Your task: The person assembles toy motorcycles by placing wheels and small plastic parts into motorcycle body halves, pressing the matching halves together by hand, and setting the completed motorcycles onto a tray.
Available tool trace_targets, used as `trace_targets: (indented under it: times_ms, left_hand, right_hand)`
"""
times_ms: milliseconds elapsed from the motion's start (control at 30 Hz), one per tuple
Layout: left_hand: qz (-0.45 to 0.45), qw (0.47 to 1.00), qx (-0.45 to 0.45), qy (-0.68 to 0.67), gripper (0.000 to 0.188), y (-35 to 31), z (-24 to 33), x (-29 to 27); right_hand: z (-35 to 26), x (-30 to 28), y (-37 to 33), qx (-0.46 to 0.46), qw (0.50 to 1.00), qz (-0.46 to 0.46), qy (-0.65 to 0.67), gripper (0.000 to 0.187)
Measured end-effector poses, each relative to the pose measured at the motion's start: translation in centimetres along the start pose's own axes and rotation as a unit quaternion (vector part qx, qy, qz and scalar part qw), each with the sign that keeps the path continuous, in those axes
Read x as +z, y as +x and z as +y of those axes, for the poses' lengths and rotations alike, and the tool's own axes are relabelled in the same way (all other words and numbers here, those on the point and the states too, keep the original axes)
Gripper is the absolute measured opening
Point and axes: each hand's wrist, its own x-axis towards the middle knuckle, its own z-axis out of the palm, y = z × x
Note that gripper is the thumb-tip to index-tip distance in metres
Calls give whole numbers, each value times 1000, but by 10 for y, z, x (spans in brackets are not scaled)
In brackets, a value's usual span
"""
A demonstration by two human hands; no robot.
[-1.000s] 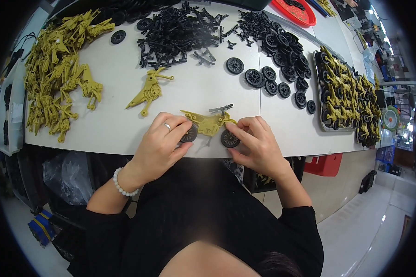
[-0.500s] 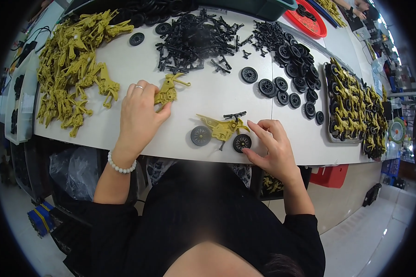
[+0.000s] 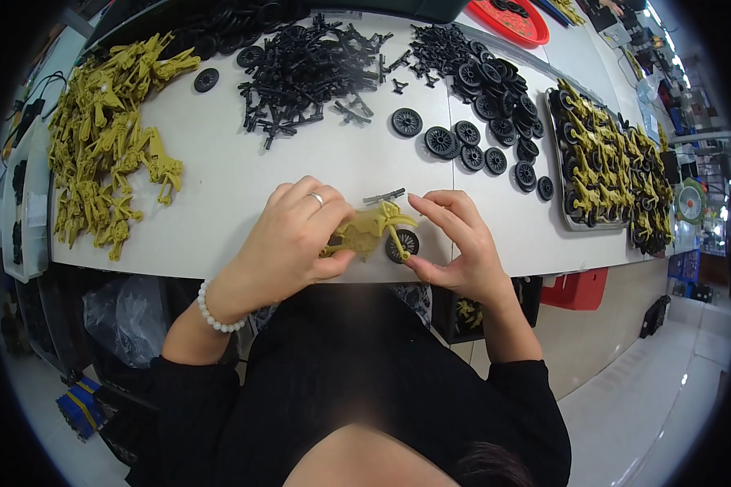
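Observation:
An olive toy motorcycle point(image 3: 374, 227) lies at the near edge of the white table point(image 3: 219, 203), held between both hands. My left hand point(image 3: 296, 235), with a ring and a bead bracelet, wraps over its rear half and hides the back wheel. My right hand point(image 3: 455, 243) pinches around the black front wheel point(image 3: 403, 243), thumb below and fingers above. A dark handlebar point(image 3: 384, 196) sticks out at the top of the toy.
A heap of olive motorcycle bodies point(image 3: 110, 162) lies far left. Black forks and handlebars point(image 3: 309, 69) are piled at the back, and loose black wheels point(image 3: 479, 105) lie to their right. A grey tray point(image 3: 581, 227) of assembled motorcycles sits at the right, a red tray point(image 3: 516, 20) behind it.
My left hand went out to a loose olive body on the table, then came back to the motorcycle. That loose body is gone from its spot. The view shifted slightly.

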Motion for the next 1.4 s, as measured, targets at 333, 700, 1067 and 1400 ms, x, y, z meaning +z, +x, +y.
trace_targets:
  times_ms: [333,700,1067,1400]
  left_hand:
    - [-31,998,12,59,32,8,-1,7]
    - [-38,999,-28,14,30,10,-2,11]
    - [-89,995,-4,48,31,15,-4,3]
    - [-93,994,5,63,31,18,-3,4]
  right_hand:
    - [14,10,-12,0,999,-10,-43,64]
    - [15,13,-15,15,997,7,-73,58]
    - [10,21,-7,47,995,25,-85,47]
    - [9,21,-8,38,994,41,-96,46]
